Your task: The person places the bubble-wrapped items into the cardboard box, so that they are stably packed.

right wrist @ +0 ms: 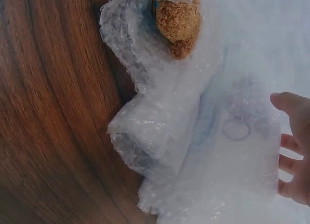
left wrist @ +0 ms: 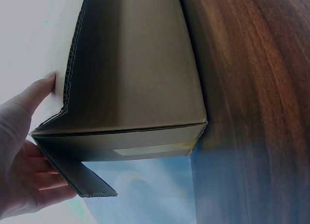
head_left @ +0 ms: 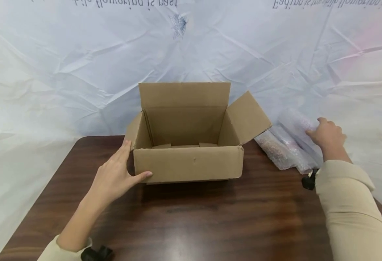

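A brown cardboard box [head_left: 189, 165] stands with its flaps spread outward. My left hand [head_left: 112, 177] rests at its near left corner, thumb on the front flap and nearly straight fingers along the outside of the left flap [left wrist: 72, 175]. To the right of the box lie bubble-wrapped items side by side, the nearest bubble-wrapped bundle [head_left: 275, 150] showing something brown and curly-textured [right wrist: 179, 23]. My right hand [head_left: 329, 136] is at the outermost bubble-wrapped bundle [right wrist: 242, 151], thumb and fingers spread apart, fingertips right at its edge. A faint purplish patch shows through this wrap.
All of this stands on a dark wooden table [head_left: 184, 217]. A pale wrinkled sheet [head_left: 112, 65] with upside-down lettering hangs behind it. The box's right flap [head_left: 249, 117] sticks out toward the wrapped bundles.
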A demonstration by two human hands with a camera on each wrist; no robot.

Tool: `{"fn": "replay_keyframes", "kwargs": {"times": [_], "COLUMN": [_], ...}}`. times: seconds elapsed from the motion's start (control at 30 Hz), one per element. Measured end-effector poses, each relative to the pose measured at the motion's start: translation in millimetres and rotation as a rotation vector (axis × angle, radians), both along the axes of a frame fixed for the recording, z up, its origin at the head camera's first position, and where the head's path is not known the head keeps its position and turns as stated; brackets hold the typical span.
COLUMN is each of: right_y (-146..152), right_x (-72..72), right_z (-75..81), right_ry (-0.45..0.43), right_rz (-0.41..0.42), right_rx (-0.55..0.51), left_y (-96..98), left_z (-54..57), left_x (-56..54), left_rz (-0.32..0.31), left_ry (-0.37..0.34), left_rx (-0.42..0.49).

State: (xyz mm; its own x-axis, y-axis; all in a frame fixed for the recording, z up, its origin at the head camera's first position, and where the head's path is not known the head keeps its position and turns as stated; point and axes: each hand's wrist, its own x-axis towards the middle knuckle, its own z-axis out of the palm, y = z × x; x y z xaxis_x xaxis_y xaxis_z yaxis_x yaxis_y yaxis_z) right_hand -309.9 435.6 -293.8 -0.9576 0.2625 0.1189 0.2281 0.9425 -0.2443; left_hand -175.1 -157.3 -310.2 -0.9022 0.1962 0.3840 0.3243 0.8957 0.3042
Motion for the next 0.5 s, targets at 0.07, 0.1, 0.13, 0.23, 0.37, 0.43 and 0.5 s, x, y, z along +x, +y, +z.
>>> {"fn": "replay_keyframes", "kwargs": {"times": [0.07, 0.1, 0.13, 0.23, 0.37, 0.43, 0.5], "right_y": [1.3, 1.6, 1.9, 2.1, 1.5, 0.5, -1.4], "right_x": [0.2, 0.2, -0.2, -1.0, -0.7, -0.2, 0.5], "right_z": [-1.6, -2.5, -3.4, -5.7, -8.6, -9.1, -8.3], "right_ry": [0.006, 0.008, 0.010, 0.057, 0.152, 0.185, 0.211], "right_rz": [-0.006, -0.008, -0.009, 0.015, 0.055, 0.060, 0.050], "right_rx": [0.010, 0.016, 0.022, 0.042, 0.036, 0.010, -0.029], "left_y": [0.6, 0.8, 0.8, 1.0, 0.9, 0.9, 0.9], "left_z": [-0.7, -0.8, -0.9, -0.5, 0.1, 0.3, 0.3], "left_x": [0.5, 0.6, 0.8, 1.2, 1.8, 2.1, 2.1], "left_rz": [-0.001, -0.001, -0.001, -0.002, -0.001, -0.001, -0.003], "left_ry": [0.006, 0.009, 0.012, 0.014, 0.010, 0.010, 0.015], "left_rx": [-0.001, -0.001, -0.001, 0.000, 0.005, 0.006, 0.004]}}
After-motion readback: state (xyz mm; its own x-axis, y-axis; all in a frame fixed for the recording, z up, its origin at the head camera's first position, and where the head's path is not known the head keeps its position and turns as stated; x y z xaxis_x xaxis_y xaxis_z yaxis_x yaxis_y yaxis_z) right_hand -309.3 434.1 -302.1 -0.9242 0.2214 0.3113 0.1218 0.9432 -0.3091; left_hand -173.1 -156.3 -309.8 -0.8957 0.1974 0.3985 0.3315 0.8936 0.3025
